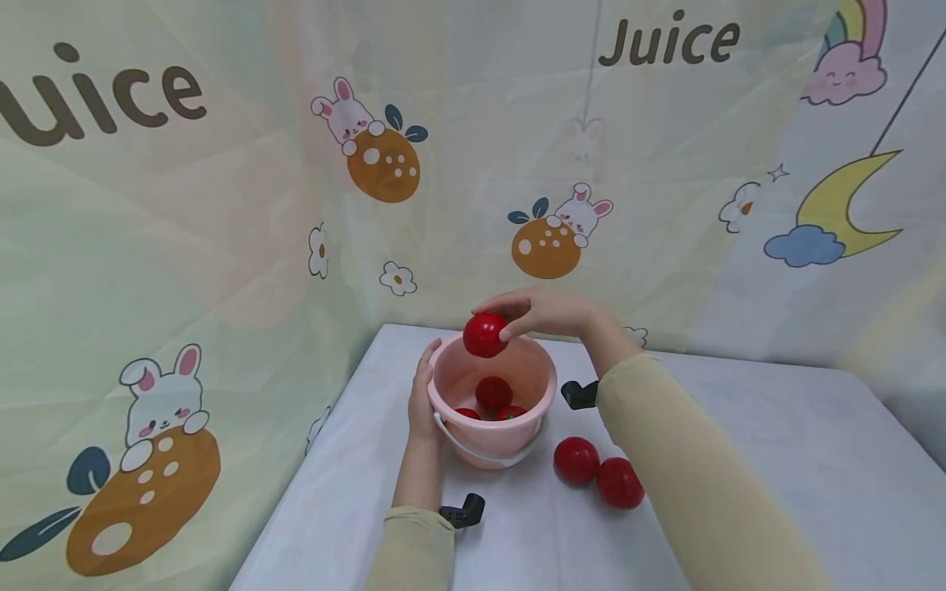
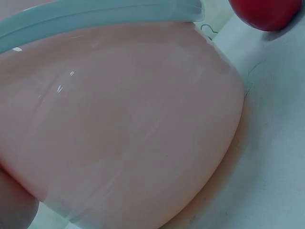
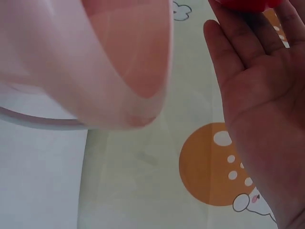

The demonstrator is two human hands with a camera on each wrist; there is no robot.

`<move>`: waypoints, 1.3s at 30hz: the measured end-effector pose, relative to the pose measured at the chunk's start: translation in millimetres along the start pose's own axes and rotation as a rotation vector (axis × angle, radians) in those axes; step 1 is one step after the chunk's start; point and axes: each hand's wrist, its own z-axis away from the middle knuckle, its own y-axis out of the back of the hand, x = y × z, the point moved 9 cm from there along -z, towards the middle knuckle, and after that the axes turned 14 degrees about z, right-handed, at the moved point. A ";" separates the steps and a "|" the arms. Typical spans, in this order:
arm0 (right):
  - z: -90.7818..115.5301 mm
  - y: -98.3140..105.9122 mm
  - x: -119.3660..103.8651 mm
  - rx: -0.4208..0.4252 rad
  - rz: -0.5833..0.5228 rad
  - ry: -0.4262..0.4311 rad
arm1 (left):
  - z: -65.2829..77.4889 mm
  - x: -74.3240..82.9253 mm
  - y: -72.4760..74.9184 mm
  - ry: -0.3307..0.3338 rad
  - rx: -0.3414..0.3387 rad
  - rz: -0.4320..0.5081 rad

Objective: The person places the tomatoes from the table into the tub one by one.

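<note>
Above the mouth of a pink bucket (image 1: 493, 447), my right hand (image 1: 543, 313) pinches a red tomato (image 1: 484, 335) between thumb and fingers. In the right wrist view only the lower edge of that tomato (image 3: 250, 4) shows, against the fingers. My left hand (image 1: 424, 402) lies along the bucket's left outer wall, its fingers reaching up to the rim. Inside the bucket are several more tomatoes (image 1: 493, 394), partly hidden by the front wall. The bucket's pale handle (image 1: 480, 455) hangs down at the front. Bucket wall (image 2: 124, 114) fills most of the left wrist view.
Two tomatoes (image 1: 576, 460) (image 1: 620, 483) lie side by side on the white table (image 1: 517, 542), right of the bucket and next to the right forearm. A printed cloth (image 1: 473, 213) with rabbits and fruit hangs behind the table and along its left side.
</note>
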 end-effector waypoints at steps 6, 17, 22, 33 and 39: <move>-8.7 -12.1 0.5 -0.077 0.055 -0.031 | 0.4 -0.1 0.4 0.012 0.014 0.002; -19.8 -32.5 -1.3 -0.205 0.163 -0.084 | 0.0 -1.4 1.6 0.015 0.014 -0.025; -24.3 -42.2 -2.3 -0.269 0.243 -0.107 | 0.8 -0.5 1.0 0.018 0.008 -0.031; -34.6 -59.5 -2.5 -0.349 0.433 -0.196 | 0.7 1.0 4.2 0.006 0.023 -0.074; -30.5 -64.4 4.0 -0.366 0.408 -0.268 | -0.9 -0.5 5.3 0.006 0.016 -0.068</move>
